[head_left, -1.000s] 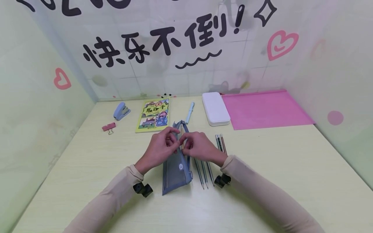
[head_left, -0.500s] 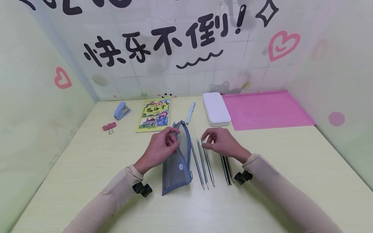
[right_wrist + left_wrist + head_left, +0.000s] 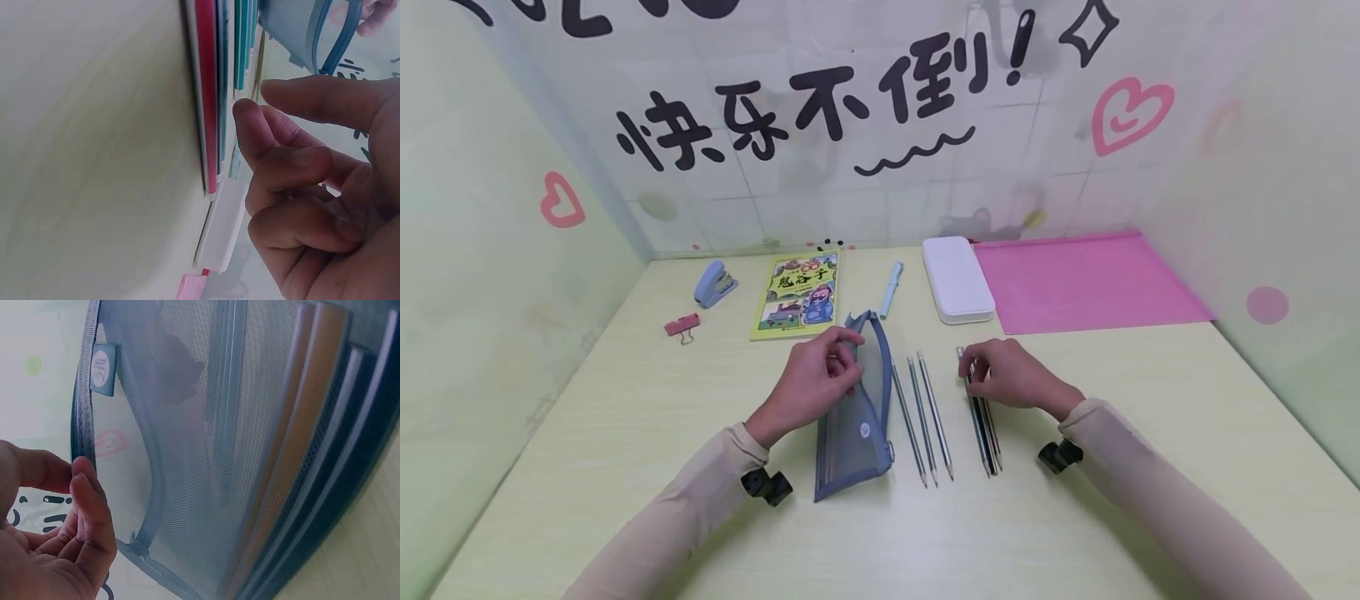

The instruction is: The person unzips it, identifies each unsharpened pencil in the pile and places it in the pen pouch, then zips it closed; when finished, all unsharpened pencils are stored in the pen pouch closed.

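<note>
A grey-blue mesh pencil pouch lies on the pale table, its mouth at the far end. My left hand pinches the raised edge of that mouth. In the left wrist view the fingers grip the pouch's rim, and several pencils show through the mesh. Three grey pencils lie just right of the pouch. Further right lies a bundle of coloured pencils. My right hand rests at their far ends, a fingertip touching beside the red pencil, with nothing pinched.
At the back of the table are a blue stapler, a pink binder clip, a yellow-green book, a light blue pen, a white case and a pink folder. Walls close in on three sides.
My right hand left the pouch's mouth and moved right, past the three grey pencils, to the far ends of the coloured pencils. The left hand kept its hold.
</note>
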Demonstrator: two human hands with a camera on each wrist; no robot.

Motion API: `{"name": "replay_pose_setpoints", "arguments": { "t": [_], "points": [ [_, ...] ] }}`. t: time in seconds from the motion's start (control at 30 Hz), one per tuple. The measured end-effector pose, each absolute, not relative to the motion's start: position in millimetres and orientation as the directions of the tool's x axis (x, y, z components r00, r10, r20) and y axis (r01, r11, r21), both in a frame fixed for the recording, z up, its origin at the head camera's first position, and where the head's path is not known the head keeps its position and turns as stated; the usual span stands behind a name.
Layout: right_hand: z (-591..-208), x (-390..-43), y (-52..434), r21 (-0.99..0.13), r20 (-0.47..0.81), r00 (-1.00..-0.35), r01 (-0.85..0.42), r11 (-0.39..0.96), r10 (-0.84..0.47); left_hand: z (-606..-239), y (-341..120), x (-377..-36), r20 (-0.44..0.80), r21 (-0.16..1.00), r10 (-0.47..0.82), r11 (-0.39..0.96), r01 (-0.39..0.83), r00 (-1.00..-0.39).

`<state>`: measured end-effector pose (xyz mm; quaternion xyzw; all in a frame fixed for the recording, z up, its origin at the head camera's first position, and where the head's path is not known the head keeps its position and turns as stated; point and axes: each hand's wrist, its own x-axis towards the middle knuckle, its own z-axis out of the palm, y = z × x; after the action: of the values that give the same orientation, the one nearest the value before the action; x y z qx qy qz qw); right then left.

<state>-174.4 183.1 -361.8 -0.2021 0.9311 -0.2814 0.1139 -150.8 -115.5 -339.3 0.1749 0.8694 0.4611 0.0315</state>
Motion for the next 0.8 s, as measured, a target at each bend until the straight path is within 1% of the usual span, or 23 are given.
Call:
{"name": "replay_pose_setpoints", "arguments": {
  "t": [0.27,0.8],
  "points": [
    [-368,-173,188,-0.545,-0.109,-0.892,-0.315,0.777,-0.438,-338,-115,-150,0.105,0.807,0.337,0.521,0.278,-0.936],
    [-371,-169,176,-0.503,-0.130,-0.888,-0.325,0.801,-0.442,-339,-115,-149,0.099,0.801,0.333,0.533,0.273,-0.938]
  ]
}}
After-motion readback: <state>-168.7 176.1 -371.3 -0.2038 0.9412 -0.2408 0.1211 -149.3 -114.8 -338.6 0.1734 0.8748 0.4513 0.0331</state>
